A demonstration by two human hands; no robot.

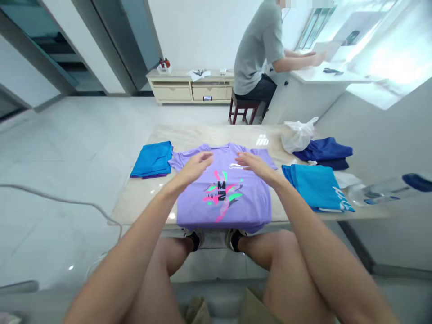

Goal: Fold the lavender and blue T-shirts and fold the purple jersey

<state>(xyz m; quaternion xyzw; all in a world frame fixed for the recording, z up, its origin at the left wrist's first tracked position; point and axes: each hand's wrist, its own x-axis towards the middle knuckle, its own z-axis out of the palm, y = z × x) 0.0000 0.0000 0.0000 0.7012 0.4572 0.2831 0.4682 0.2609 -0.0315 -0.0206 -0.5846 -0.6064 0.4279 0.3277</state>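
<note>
Both hands laid flat and open on a purple T-shirt at frame centre.

Left hand (197, 164) and right hand (251, 163) are pressed palm-down, fingers spread, on the chest of the purple T-shirt (222, 198); nothing is gripped. The shirt is spread face-up on the table (141, 198), its hem draped over the near edge. A folded blue shirt (152, 159) is seen left of centre, a blue stack (315, 185) and white plastic bag (299, 135) right of centre. Another person (261, 49) is seated at the upper right.
</note>
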